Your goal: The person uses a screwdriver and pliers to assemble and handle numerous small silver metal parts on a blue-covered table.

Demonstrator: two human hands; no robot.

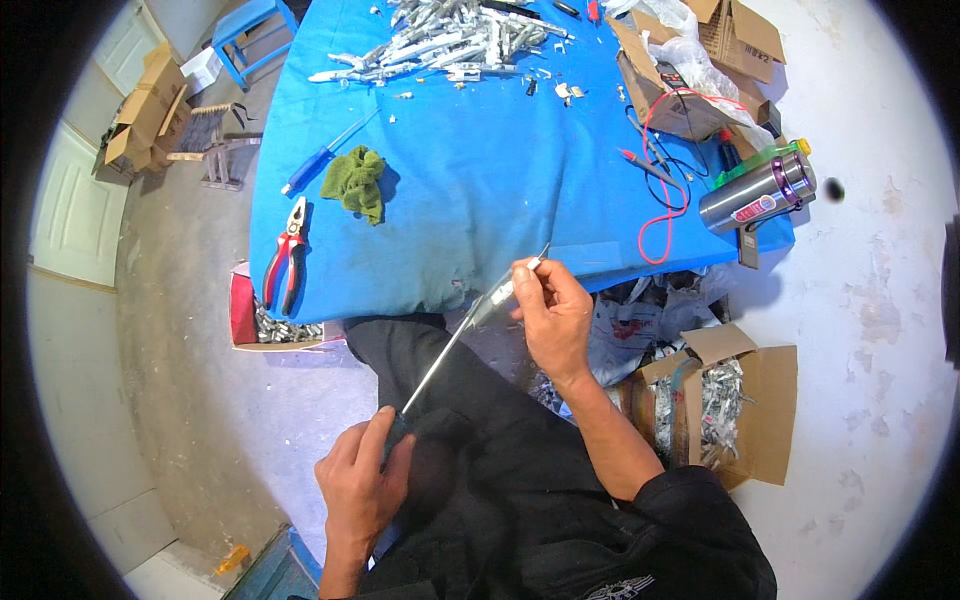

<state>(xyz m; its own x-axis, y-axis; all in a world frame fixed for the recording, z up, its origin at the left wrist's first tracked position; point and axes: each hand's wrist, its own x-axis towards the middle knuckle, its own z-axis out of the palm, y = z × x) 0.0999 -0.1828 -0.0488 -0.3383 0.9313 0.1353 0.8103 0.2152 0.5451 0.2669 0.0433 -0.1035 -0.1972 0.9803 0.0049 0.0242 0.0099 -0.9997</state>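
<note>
The dark handle of a long-shafted tool (440, 364) is enclosed by the curled fingers of the left hand (362, 478); the shaft is directed up and to the right. A white-and-silver piece (498, 296) is pinched between thumb and fingers of the right hand (556, 318), above the lap, just off the table edge. By this opposed grip, the piece is presumably steadied against the shaft. On the blue-covered table (460, 170), red-handled pliers (287, 258), a blue-handled screwdriver (312, 170) and a green cloth (355, 184) are placed at the left, probably for easy reach. Similar-looking pieces are heaped in a pile (450, 38) at the far side, cut off by the upper edge. Most of the tool's handle is hidden by the left hand. Whether the thin point beyond the right fingertips belongs to the shaft or the piece cannot be told.
</note>
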